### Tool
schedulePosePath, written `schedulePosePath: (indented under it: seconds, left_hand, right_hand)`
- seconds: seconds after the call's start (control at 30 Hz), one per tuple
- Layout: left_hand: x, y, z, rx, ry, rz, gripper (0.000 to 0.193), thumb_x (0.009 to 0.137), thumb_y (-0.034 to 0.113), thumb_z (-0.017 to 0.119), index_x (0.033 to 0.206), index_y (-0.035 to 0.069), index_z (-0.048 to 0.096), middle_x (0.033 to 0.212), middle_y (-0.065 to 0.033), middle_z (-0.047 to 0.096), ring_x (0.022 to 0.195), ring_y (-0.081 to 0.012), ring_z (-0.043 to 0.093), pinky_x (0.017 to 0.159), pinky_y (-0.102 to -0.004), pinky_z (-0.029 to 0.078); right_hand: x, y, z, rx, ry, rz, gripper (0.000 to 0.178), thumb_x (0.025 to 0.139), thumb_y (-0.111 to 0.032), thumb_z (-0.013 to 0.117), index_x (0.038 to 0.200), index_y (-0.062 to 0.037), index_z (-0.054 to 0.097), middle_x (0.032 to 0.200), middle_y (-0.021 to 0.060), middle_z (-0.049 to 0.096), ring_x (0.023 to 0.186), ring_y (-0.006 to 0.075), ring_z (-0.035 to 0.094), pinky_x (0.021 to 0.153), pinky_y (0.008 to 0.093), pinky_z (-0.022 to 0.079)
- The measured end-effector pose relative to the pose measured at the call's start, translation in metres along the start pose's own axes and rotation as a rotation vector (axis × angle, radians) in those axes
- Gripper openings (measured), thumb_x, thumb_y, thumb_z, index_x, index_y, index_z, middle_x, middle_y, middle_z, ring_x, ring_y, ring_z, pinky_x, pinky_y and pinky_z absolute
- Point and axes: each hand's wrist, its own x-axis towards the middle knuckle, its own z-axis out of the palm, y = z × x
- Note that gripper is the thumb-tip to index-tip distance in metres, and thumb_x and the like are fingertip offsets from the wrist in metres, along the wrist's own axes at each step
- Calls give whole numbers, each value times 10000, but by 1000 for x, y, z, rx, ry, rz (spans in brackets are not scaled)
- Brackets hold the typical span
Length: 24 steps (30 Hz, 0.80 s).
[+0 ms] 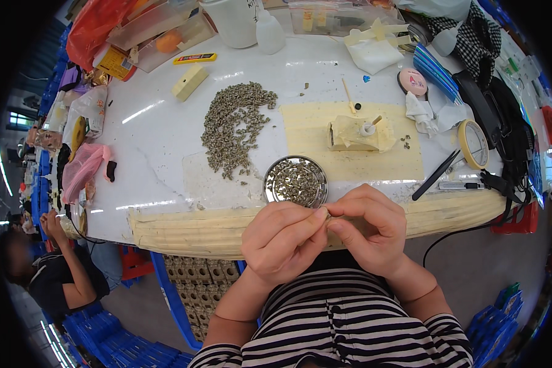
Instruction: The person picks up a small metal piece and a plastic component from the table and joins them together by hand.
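Both hands meet fingertip to fingertip over the table's front edge. My left hand [286, 239] is closed in a pinch, and my right hand [372, 228] pinches from the other side. Between their fingers is a tiny piece, mostly covered, too small to name. Just beyond them stands a round shiny metal dish [270, 173] with many small grey-brown metal parts [295, 184] in it. A larger loose heap of similar small parts [234, 126] lies on the white tabletop farther back.
Cream tape covers the table edge [178, 233]. Right of the dish are a taped block [352, 135], black tweezers [435, 176] and a tape roll [473, 144]. A blue crate [165, 285] of moulded parts sits below. Another person [58, 276] works at the left.
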Motion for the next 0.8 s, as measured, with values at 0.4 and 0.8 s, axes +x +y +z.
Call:
schedulePosePath:
  seconds: [0.4, 0.8]
  left_hand:
    - [-1, -1, -5, 56, -18, -50, 251, 687, -96, 763, 919, -14, 714, 796, -96, 667, 678, -213, 632, 599, -290, 506]
    - [2, -2, -19, 311, -65, -142, 233, 679, -56, 785, 890, 21, 721, 798, -64, 646, 728, -231, 602, 631, -321, 489]
  right_hand:
    - [1, -3, 0, -22, 18, 0, 228, 781, -16, 769, 1003, 12, 724, 888, 122, 669, 774, 209, 641, 680, 278, 509]
    - [1, -2, 0, 6, 20, 2, 180, 819, 11, 722, 999, 20, 719, 880, 122, 668, 770, 210, 643, 681, 281, 507]
